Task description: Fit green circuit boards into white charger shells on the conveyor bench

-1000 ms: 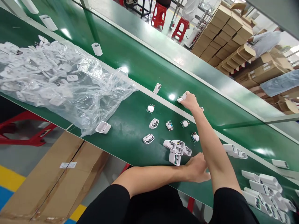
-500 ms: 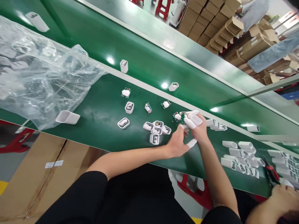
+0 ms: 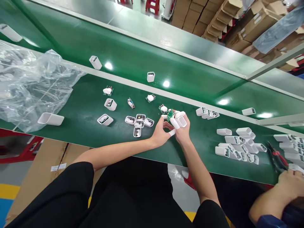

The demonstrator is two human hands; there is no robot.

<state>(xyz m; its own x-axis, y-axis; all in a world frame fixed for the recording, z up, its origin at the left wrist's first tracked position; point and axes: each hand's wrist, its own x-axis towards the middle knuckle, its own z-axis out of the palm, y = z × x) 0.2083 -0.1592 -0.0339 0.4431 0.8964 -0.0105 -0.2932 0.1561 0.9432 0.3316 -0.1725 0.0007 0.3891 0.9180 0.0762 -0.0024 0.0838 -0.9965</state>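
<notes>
Short, plain black fabric sleeves (image 3: 59, 186) are worn. Beyond the sleeves, thin white tubular finger cots (image 3: 172, 132) cover several fingertips (image 3: 174, 123).

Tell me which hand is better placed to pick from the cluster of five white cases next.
Probably the left. The left hand is nearer that cluster. The right hand sits farther off and appears occupied, gripping another white case with a circuit board at its fingertips.

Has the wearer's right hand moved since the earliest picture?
Yes, back towards the camera: the right hand was beyond the pale rail, and is now on its near side, beside the left hand.
</notes>
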